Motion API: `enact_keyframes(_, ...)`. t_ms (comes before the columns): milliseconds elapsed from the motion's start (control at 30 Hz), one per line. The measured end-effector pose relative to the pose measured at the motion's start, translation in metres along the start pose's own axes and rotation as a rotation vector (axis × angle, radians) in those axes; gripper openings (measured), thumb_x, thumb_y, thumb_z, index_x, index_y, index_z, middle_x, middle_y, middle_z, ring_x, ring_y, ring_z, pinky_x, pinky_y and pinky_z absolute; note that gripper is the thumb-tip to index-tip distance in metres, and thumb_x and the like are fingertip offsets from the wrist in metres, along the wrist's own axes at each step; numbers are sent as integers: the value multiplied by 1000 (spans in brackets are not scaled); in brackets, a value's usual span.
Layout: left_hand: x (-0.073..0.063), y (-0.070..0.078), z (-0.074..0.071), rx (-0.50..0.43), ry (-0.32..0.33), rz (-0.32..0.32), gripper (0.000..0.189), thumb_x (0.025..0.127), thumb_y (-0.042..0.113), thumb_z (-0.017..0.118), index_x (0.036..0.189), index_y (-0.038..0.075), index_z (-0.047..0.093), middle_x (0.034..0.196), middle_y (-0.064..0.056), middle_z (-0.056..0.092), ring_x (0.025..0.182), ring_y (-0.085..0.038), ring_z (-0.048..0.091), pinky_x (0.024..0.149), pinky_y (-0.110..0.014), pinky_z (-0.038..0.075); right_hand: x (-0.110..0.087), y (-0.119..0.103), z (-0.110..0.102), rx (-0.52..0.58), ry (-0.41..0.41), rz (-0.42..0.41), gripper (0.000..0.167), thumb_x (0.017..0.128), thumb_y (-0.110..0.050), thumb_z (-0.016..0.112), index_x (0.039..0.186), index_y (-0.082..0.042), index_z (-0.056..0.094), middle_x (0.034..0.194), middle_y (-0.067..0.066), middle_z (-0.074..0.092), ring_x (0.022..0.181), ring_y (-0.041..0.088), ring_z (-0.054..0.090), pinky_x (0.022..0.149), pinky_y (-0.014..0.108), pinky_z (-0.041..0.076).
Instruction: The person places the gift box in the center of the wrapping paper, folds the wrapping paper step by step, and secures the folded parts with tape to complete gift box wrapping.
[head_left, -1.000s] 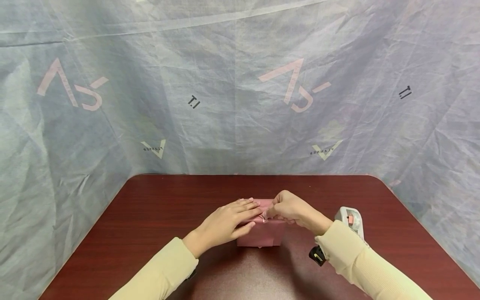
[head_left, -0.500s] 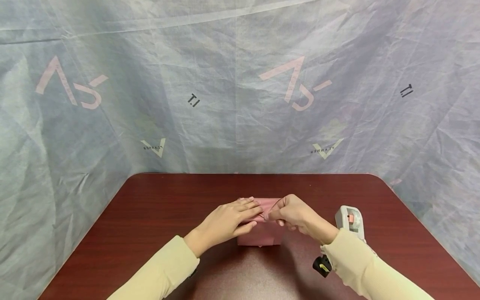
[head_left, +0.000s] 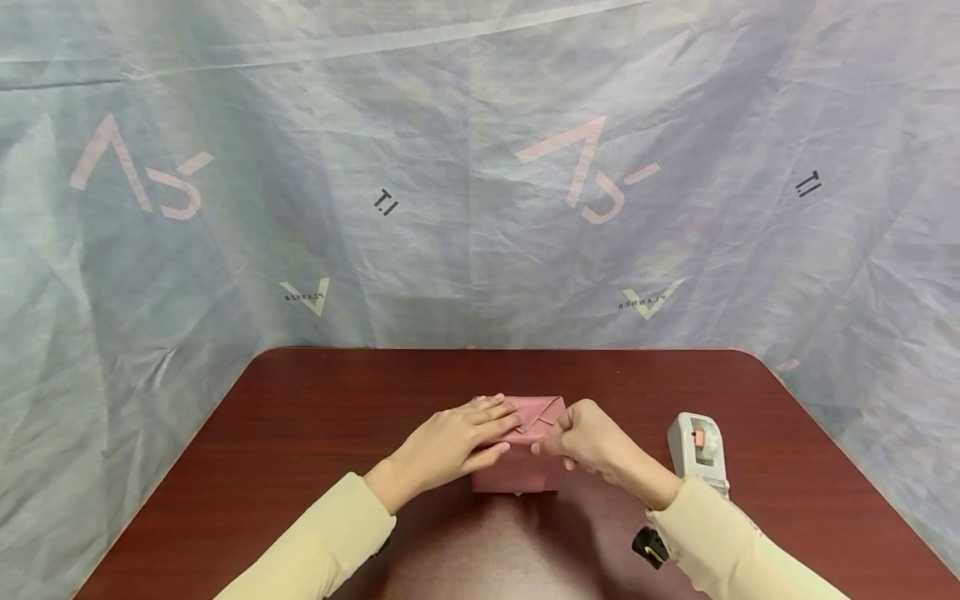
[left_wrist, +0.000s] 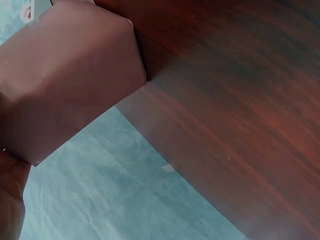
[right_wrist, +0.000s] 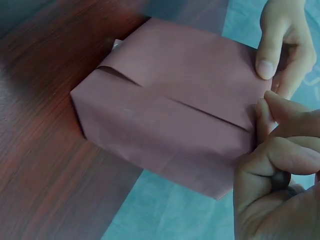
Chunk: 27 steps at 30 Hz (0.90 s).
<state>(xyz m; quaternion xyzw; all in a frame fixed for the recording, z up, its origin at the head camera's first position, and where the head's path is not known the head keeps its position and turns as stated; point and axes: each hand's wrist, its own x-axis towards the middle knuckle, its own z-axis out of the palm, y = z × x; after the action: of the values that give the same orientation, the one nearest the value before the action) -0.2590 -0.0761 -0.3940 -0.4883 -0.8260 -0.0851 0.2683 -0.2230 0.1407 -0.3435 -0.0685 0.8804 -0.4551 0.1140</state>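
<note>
A box wrapped in pink paper (head_left: 517, 471) stands on the table, its top end showing diagonal folds. My left hand (head_left: 453, 442) rests on the left of that top with fingers straight; the right wrist view shows this hand (right_wrist: 287, 45) at the box's far end. My right hand (head_left: 596, 442) has curled fingers, and its thumb and forefinger pinch at the top's front edge. Whether tape lies between them is too small to tell. Overlapping paper seams run along the wrapped box (right_wrist: 165, 100) in the right wrist view. The left wrist view shows a plain pink side (left_wrist: 75, 70).
A white tape dispenser (head_left: 697, 454) stands on the red-brown wooden table (head_left: 360, 375), right of the box and beside the right sleeve. Grey printed sheeting (head_left: 450, 250) hangs behind and at both sides of the table.
My right hand has moved a little right and toward me, from the middle of the box's top to its front edge, uncovering the diagonal folds. The left hand stays put.
</note>
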Motion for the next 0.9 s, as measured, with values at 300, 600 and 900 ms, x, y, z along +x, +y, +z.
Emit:
enact_keyframes(300,0,3,1,17,41,16,37,90,29,57,124,16,58,129,-3,56,121,-19,51,104,-32,37,-2,4,-3,-140,286,-238,6,77,-12,69,74,-8,65,55,-2,56,47,6,45,44,21,37)
enact_keyframes(600,-3,3,2,-1,71,-8,40,88,28,58,127,17,56,131,-2,54,121,-18,51,104,-31,37,11,16,10,-88,338,-136,48,80,-26,67,117,-2,48,116,19,46,104,30,47,83,38,40)
enact_keyframes(900,-4,4,4,-51,45,-50,38,91,30,54,127,19,56,134,1,51,125,-16,47,108,-27,29,13,22,10,140,193,-42,64,80,-25,69,128,-1,36,122,20,43,103,26,52,80,32,45)
